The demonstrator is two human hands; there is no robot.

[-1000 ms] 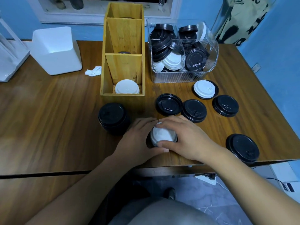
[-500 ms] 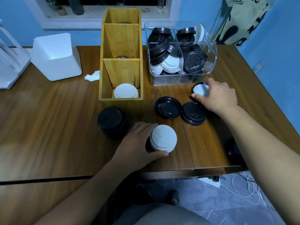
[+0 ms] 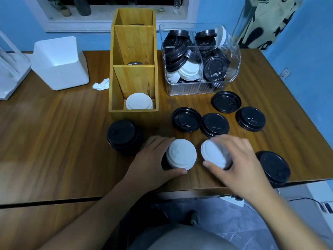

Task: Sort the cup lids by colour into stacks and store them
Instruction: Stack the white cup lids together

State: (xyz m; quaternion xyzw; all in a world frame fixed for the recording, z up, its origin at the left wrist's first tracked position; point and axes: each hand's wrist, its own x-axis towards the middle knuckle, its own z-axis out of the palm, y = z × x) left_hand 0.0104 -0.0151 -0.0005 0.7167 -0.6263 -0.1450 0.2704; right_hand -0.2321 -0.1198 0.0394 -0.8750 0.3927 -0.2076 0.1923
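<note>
While the left hand [image 3: 153, 159] cupped the white stack [image 3: 181, 153] just in front of the wooden organiser [image 3: 134, 69] on the worktop [image 3: 54, 141], the right hand [image 3: 234, 157] gripped a tilted white lid [image 3: 213, 154] beside it, which probably needed levelling and centring before pressing down.
</note>
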